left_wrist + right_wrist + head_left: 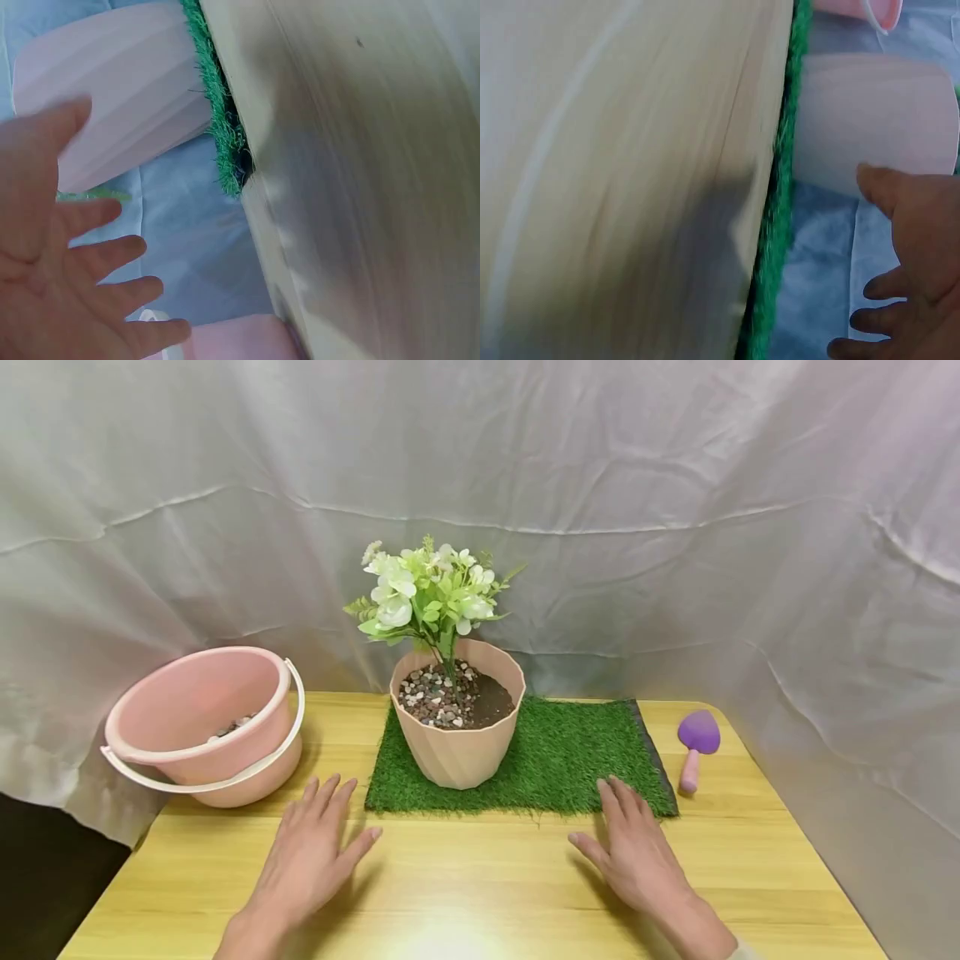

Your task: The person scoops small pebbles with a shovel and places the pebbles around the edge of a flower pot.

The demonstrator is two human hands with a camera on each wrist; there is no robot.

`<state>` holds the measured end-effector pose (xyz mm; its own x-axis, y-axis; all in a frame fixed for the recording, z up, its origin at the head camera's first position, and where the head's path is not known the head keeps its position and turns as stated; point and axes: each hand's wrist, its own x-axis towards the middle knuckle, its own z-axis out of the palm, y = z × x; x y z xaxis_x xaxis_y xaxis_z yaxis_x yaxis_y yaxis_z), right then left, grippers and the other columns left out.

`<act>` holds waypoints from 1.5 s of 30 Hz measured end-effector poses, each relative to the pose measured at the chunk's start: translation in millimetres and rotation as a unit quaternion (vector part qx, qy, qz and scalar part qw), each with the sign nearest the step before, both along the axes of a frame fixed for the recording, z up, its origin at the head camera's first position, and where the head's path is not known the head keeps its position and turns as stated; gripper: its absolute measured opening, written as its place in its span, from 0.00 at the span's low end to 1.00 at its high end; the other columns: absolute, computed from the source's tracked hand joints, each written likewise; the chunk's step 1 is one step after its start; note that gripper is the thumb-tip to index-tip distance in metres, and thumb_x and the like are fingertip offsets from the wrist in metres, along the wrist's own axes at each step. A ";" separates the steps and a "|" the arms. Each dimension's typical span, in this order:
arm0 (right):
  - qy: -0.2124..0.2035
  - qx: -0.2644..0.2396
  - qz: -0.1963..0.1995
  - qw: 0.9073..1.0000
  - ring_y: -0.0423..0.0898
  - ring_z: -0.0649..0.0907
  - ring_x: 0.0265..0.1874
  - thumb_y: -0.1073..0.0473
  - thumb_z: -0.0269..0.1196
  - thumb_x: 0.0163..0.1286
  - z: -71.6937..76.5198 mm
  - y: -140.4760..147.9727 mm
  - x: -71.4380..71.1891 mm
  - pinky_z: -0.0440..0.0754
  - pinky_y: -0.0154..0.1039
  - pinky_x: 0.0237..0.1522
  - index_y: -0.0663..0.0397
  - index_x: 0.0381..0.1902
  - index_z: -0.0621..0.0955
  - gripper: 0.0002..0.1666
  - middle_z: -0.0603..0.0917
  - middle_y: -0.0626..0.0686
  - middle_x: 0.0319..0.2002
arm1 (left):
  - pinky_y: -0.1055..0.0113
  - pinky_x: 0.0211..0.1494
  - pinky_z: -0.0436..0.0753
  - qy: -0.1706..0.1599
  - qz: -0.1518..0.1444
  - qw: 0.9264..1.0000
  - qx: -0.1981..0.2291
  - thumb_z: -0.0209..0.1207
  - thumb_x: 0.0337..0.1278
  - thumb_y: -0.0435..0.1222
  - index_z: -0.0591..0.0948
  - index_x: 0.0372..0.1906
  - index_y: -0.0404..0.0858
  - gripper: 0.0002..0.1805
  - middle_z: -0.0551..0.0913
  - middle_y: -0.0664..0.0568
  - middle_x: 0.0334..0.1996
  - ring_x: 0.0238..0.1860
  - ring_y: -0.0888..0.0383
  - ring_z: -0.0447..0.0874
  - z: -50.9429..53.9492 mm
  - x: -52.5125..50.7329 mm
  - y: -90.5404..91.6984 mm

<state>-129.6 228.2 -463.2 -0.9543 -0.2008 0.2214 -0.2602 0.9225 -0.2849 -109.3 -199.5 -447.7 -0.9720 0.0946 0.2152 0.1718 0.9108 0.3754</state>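
Observation:
A pale pink flowerpot (459, 752) stands on a green turf mat (577, 752). White flowers with green leaves (435, 589) rise from it; pebbles (435, 697) cover the left of its fill and dark soil (492, 702) shows at right. My left hand (307, 852), fingers spread, is over the wooden table between the pink bucket (232, 768) and the mat, holding nothing. By the mat's front right edge, my right hand (633, 852) is also spread and holds nothing. Both wrist views show straight fingers apart from the pot.
The bucket at the left has a white handle (262, 764) hanging at its front and some pebbles (234, 725) inside. A small trowel with a purple blade (699, 732) and pink grip lies right of the mat. Grey curtain (600, 485) hangs behind the table (465, 877).

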 end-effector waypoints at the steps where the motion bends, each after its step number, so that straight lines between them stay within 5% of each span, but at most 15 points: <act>1: 0.001 -0.010 0.000 1.000 0.75 0.68 0.73 0.38 0.67 0.73 -0.4 -3.4 -0.1 0.66 0.74 0.73 0.67 0.80 0.62 0.53 0.64 0.73 0.77 | 0.28 0.79 0.57 0.010 0.007 1.000 0.013 0.59 0.74 0.58 0.69 0.77 0.33 0.41 0.67 0.31 0.77 0.79 0.28 0.58 0.5 -0.9 -0.1; 10: 0.014 -0.089 -0.010 0.996 0.65 0.80 0.62 0.47 0.71 0.71 -5.6 -34.4 -0.2 0.80 0.67 0.64 0.66 0.65 0.79 0.34 0.82 0.67 0.62 | 0.34 0.67 0.77 0.064 0.084 0.990 0.096 0.61 0.75 0.46 0.79 0.68 0.35 0.25 0.80 0.35 0.66 0.67 0.36 0.75 4.3 -5.9 -5.7; 14: -0.012 -0.125 -0.017 0.992 0.60 0.83 0.57 0.47 0.70 0.72 -6.6 -45.5 -1.8 0.84 0.63 0.60 0.61 0.59 0.83 0.27 0.85 0.61 0.56 | 0.38 0.59 0.79 0.091 0.132 0.979 0.126 0.61 0.74 0.43 0.84 0.62 0.36 0.20 0.84 0.36 0.59 0.58 0.38 0.79 7.1 -8.7 -13.4; 21: -0.091 -0.158 -0.022 0.983 0.51 0.84 0.52 0.47 0.68 0.74 -8.4 -57.9 -3.8 0.85 0.56 0.57 0.55 0.56 0.85 0.22 0.85 0.52 0.50 | 0.43 0.54 0.75 0.234 0.218 0.929 0.185 0.64 0.67 0.34 0.88 0.42 0.31 0.09 0.87 0.35 0.40 0.47 0.34 0.80 15.2 -19.5 -36.5; 25: -0.115 -0.174 -0.016 0.978 0.51 0.85 0.54 0.49 0.69 0.74 -12.4 -63.3 -2.4 0.84 0.56 0.61 0.56 0.57 0.85 0.21 0.87 0.53 0.52 | 0.43 0.54 0.71 0.277 0.251 0.906 0.198 0.62 0.65 0.33 0.87 0.40 0.29 0.09 0.85 0.33 0.38 0.48 0.32 0.77 22.0 -23.7 -52.0; 32: -0.129 -0.177 0.007 0.976 0.58 0.84 0.62 0.50 0.69 0.73 -18.5 -73.1 1.7 0.80 0.59 0.68 0.57 0.59 0.84 0.23 0.87 0.56 0.59 | 0.43 0.58 0.66 0.306 0.319 0.867 0.232 0.61 0.67 0.36 0.84 0.42 0.25 0.14 0.76 0.36 0.40 0.55 0.30 0.71 34.8 -24.0 -83.2; 39: -0.124 -0.177 0.021 0.976 0.58 0.84 0.62 0.49 0.70 0.73 -20.6 -79.1 3.4 0.79 0.59 0.68 0.57 0.59 0.85 0.24 0.87 0.56 0.59 | 0.50 0.70 0.64 0.280 0.398 0.823 0.294 0.59 0.66 0.42 0.79 0.43 0.34 0.14 0.54 0.73 0.42 0.68 0.41 0.64 42.0 -34.2 -106.4; 42: -0.125 -0.182 0.026 0.975 0.58 0.84 0.62 0.50 0.70 0.73 -21.3 -81.4 3.4 0.79 0.59 0.69 0.57 0.61 0.84 0.25 0.87 0.56 0.59 | 0.50 0.73 0.61 0.267 0.423 0.814 0.296 0.59 0.64 0.44 0.77 0.41 0.43 0.10 0.56 0.70 0.45 0.70 0.41 0.60 44.7 -38.8 -114.8; 45: -0.123 -0.188 0.035 0.974 0.58 0.84 0.62 0.50 0.70 0.72 -22.2 -84.8 2.6 0.80 0.59 0.68 0.58 0.62 0.84 0.26 0.87 0.56 0.59 | 0.49 0.76 0.57 0.248 0.437 0.815 0.287 0.59 0.63 0.45 0.74 0.44 0.45 0.12 0.65 0.58 0.51 0.71 0.38 0.58 47.9 -42.2 -121.7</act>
<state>-127.0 143.4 -485.4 -0.9747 -0.2160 0.0573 -0.1992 0.7232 -0.6613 -151.5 -321.3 -399.8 -0.3939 -0.8428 0.3669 -0.1897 0.4651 0.8647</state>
